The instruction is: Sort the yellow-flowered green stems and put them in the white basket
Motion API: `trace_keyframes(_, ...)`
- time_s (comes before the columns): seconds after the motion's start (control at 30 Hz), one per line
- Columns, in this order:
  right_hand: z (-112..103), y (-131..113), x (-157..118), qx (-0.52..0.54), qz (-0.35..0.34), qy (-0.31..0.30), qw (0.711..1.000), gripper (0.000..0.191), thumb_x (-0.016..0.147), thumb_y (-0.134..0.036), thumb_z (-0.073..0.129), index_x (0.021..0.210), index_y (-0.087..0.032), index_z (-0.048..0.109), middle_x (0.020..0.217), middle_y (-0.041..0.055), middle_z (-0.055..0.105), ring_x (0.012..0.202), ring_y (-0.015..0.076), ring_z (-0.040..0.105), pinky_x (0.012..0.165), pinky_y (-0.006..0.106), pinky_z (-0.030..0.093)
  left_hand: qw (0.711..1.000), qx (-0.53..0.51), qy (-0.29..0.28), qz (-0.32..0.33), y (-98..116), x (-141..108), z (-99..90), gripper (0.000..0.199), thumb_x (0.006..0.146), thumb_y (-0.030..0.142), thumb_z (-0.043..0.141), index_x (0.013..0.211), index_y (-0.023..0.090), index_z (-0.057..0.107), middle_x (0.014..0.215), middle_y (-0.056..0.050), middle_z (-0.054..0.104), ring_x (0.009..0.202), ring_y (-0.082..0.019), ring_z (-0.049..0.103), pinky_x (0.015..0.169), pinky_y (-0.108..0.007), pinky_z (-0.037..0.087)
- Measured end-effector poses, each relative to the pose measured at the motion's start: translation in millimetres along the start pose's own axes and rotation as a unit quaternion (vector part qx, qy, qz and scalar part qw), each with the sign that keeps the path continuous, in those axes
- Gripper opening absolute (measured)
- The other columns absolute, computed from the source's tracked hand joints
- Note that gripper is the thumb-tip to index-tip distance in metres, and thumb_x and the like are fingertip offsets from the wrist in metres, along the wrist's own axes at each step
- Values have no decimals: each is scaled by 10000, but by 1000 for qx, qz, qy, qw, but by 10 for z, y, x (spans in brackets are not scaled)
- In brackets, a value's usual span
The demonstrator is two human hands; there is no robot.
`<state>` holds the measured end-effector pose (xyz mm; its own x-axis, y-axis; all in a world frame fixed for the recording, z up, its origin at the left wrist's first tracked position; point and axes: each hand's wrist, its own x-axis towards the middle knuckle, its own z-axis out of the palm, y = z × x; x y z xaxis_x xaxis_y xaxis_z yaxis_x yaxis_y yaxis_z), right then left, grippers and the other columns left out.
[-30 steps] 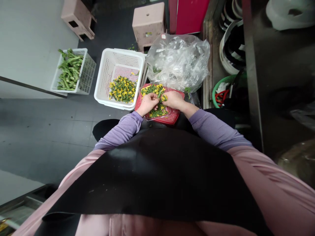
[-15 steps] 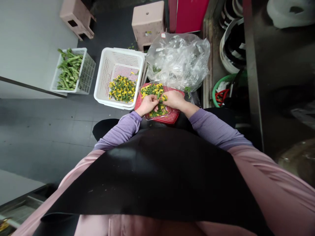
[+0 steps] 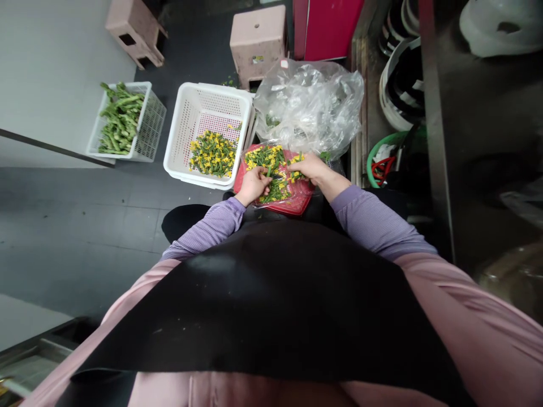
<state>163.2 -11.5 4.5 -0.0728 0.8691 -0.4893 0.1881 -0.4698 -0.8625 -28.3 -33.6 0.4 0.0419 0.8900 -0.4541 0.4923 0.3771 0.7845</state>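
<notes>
A clear plastic tray (image 3: 271,204) of small green buds with yellow flowers (image 3: 266,156) lies on a red patterned surface (image 3: 300,204) in front of me. Over its left side, my left hand (image 3: 254,185) pinches a short green piece between thumb and fingers. My right hand (image 3: 313,168) is closed round a small bunch of yellow-flowered buds (image 3: 296,168) at the tray's right edge. Left of the tray stands a white basket (image 3: 173,141) with a heap of the same flower buds (image 3: 214,154) on its bottom.
Beyond the tray lies a large clear plastic bag (image 3: 311,107). Another white basket (image 3: 153,121) holds thick green stems (image 3: 121,118) at the far left. Pink stools (image 3: 258,42) stand at the back. A green tub (image 3: 373,155) and a metal shelf edge (image 3: 436,124) are on the right.
My right hand has moved right, away from the left hand, with the bunch of flower buds now showing more fully. My left hand has shifted slightly left. The view has moved a little.
</notes>
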Motion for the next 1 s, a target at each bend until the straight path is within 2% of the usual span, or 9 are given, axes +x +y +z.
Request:
trace_keyframes(0.13,133,65,-108,157,65,-60,984,151,669,-68,751,790,-149,712,716,31,738,638,165,672,675,296,569,978,164,0,130,60,-179,59,133,868,138,678,987,152,619,684,17,665,639,-142,674,688,-249,535)
trace_keyframes(0.27,266,120,-187,227,71,-66,969,224,599,-77,801,793,-158,725,704,15,746,631,160,688,679,279,577,931,313,12,188,78,-293,65,132,925,141,584,1024,116,666,1020,-143,748,992,-234,723,902,-318,539)
trace_keyframes(0.53,382,112,-79,198,70,-9,978,295,575,-190,886,817,-187,717,713,12,738,563,151,664,466,234,493,936,275,-15,220,-148,-208,2,409,948,112,500,1337,86,625,1274,-176,721,1195,-241,691,1041,-332,516)
trace_keyframes(0.6,358,-12,21,197,66,20,978,227,627,-182,860,786,-191,698,678,5,714,498,121,608,365,200,388,942,261,-11,209,-195,-177,-68,464,939,83,465,1383,83,602,1281,-175,721,1180,-234,700,1024,-326,527)
trace_keyframes(0.7,411,-334,206,212,83,16,974,163,711,-148,809,750,-186,656,626,-1,674,425,81,517,302,171,287,945,266,-53,181,-226,-157,-172,406,940,89,440,1252,91,699,1167,-170,764,1086,-256,737,966,-348,554)
trace_keyframes(0.77,583,-608,347,208,115,-15,971,178,787,-139,762,713,-173,604,567,-9,620,386,58,445,290,157,248,938,277,-91,189,-215,-163,-211,375,931,87,446,1155,116,745,1116,-160,778,1052,-266,747,948,-364,563)
trace_keyframes(0.87,1072,-1015,597,165,167,-52,971,199,914,-154,652,735,-161,566,555,-11,582,387,51,414,310,141,236,925,293,-131,204,-166,-192,-217,346,895,67,471,1057,125,771,1042,-173,784,994,-292,760,884,-386,586)
trace_keyframes(0.93,1481,-1243,791,121,177,-72,974,185,947,-169,615,774,-169,551,574,-19,567,410,61,422,362,143,306,918,295,-156,213,-140,-213,-200,290,885,79,499,938,122,781,969,-190,783,941,-313,767,822,-386,594)
trace_keyframes(1.0,1878,-1419,994,100,148,-117,977,116,953,-207,604,850,-181,560,648,-9,604,518,102,543,498,191,470,917,289,-169,217,-140,-221,-178,227,879,112,555,811,142,769,913,-189,781,889,-314,771,756,-362,595)
